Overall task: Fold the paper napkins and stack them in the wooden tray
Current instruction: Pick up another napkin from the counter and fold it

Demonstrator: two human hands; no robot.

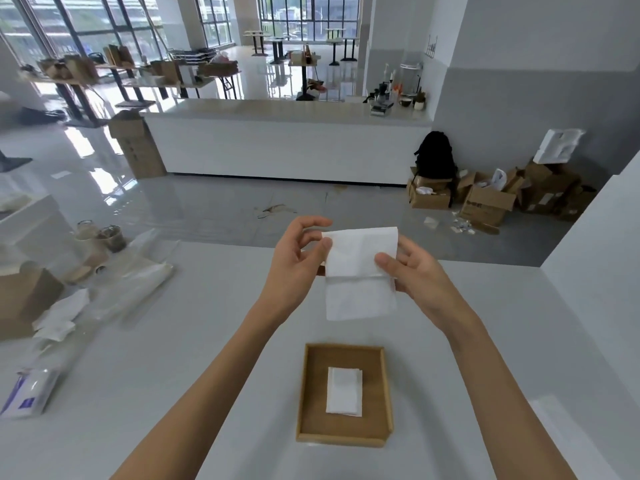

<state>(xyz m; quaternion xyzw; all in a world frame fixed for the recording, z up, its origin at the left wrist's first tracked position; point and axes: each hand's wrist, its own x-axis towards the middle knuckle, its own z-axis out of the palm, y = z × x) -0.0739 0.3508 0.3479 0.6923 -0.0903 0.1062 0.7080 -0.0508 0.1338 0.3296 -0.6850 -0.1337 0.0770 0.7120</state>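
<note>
You've got the napkin (360,271) up in the air btwn both hands, above the table (214,341) and just beyond the wooden tray (386,386). Left hand (298,261) grip: thumb + fingers pinching the napkin's upper left edge. Right hand (412,271) grip: thumb pressed on the front at the right edge, fingers behind, so pinching too. Prob held off the table w/ both sides tensioned so the top flap can come down over the crease line mid-sheet: looks like mid-fold, not done yet. Napkin hangs roughly vertical, long axis top-to-bottom, lower half dangling free toward the tray. Tray sits near you, long axis running away from you, w/ folded napkins (344,391) flat in its middle, same long-axis direction.
</note>
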